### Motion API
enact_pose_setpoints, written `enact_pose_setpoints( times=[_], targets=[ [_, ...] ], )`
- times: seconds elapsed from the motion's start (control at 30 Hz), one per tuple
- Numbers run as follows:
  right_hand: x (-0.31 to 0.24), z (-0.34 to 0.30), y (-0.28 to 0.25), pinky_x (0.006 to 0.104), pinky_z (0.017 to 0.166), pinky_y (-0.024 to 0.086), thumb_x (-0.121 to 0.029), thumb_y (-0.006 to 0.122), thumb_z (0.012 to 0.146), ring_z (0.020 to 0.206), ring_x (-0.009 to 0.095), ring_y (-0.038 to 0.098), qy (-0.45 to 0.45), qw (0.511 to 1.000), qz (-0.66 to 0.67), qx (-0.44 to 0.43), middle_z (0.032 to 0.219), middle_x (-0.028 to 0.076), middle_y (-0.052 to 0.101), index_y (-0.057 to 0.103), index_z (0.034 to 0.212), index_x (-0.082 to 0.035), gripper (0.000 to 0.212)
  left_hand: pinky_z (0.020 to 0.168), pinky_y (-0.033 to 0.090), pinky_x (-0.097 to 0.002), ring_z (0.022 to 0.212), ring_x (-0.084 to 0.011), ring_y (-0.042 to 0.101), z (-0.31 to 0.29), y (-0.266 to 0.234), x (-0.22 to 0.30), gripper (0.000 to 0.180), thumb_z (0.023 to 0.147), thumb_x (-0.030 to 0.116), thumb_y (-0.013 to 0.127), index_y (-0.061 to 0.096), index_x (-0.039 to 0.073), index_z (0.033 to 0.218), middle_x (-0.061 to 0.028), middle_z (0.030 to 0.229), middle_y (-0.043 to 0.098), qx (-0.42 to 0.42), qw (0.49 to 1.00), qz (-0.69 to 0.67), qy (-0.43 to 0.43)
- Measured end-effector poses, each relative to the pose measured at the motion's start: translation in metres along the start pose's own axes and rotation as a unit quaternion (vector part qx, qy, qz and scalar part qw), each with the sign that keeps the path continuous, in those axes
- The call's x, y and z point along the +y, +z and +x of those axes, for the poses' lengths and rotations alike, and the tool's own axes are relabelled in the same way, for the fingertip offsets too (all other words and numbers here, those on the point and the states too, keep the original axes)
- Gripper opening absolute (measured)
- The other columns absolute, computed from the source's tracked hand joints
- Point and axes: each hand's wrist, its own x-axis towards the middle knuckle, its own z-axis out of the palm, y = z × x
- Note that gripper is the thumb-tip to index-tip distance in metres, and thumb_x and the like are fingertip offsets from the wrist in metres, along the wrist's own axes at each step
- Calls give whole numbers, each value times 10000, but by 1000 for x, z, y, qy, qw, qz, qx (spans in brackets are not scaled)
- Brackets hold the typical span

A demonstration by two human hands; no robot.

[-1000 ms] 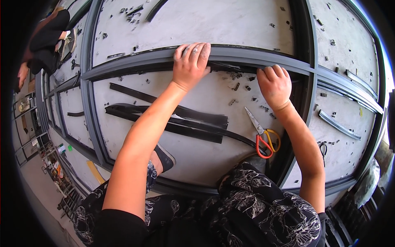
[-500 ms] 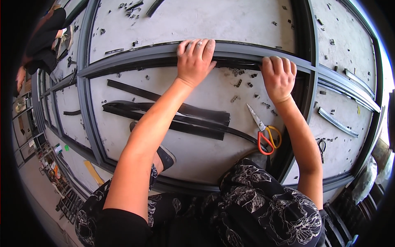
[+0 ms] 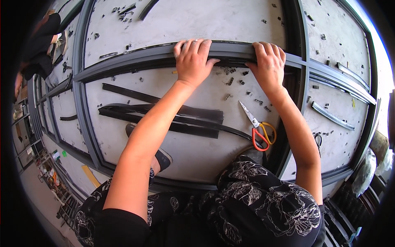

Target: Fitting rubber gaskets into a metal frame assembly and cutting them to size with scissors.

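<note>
A grey metal frame bar (image 3: 232,50) runs across the frame, with a black strip (image 3: 131,68) along its near side. My left hand (image 3: 191,66) is closed over the bar, fingers on its far side and thumb on the near side. Just to the right, my right hand (image 3: 268,68) grips the same bar, fingers over the top and thumb below. Whatever lies under my palms is hidden. Nearer me, scissors (image 3: 259,133) with one red and one yellow handle lie on the panel, blades apart. Long black strips (image 3: 197,127) lie beside them, partly behind my left forearm.
Small black pieces (image 3: 230,81) are scattered over the panels. Grey crossbars (image 3: 78,82) divide the frame. A pale curved metal strip (image 3: 333,116) and dark scissors (image 3: 318,140) lie at the right. Another person's shoe (image 3: 61,45) shows at far left. My feet rest among the bars.
My right hand has shifted left and up along the bar, nearer my left hand, with its fingers now over the bar's top. The view has shifted slightly.
</note>
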Motion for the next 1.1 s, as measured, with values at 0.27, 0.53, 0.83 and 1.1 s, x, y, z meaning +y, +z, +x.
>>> enact_pose_setpoints(
  times=[0.27, 0.53, 0.83, 1.1],
  targets=[
    [-5, 3, 5, 417, 1008, 363, -292, 851, 606, 1041, 237, 582, 1, 1000, -5, 26, 1033, 24, 651, 622, 1067, -118, 544, 1037, 297, -425, 1088, -219, 546, 10, -6, 14, 546, 689, 363, 831, 620, 139, 1140, -7, 1108, 629, -14, 1000, -20, -7],
    [-12, 5, 6, 434, 1015, 352, -351, 844, 651, 1052, 280, 579, 15, 1000, 16, 2, 1041, 75, 646, 617, 1085, -77, 562, 1028, 289, -425, 1069, -221, 547, 13, 4, 23, 486, 691, 334, 831, 633, 133, 1087, -5, 1064, 630, -4, 998, -32, -45],
    [-15, 6, 10, 420, 964, 377, -330, 856, 589, 980, 242, 580, 19, 999, 3, 37, 955, 28, 637, 623, 973, -100, 505, 1027, 312, -438, 1080, -234, 553, 11, 1, 16, 498, 726, 352, 805, 623, 124, 1130, -28, 1098, 629, -11, 1000, -14, -5],
    [-21, 12, 18, 403, 947, 397, -363, 825, 620, 984, 238, 576, -22, 999, 11, 41, 965, 32, 631, 627, 974, -96, 486, 952, 401, -416, 1050, -264, 573, 9, -2, -1, 488, 764, 341, 767, 612, 99, 1158, -56, 1105, 626, -2, 999, 23, 28]
  ],
)
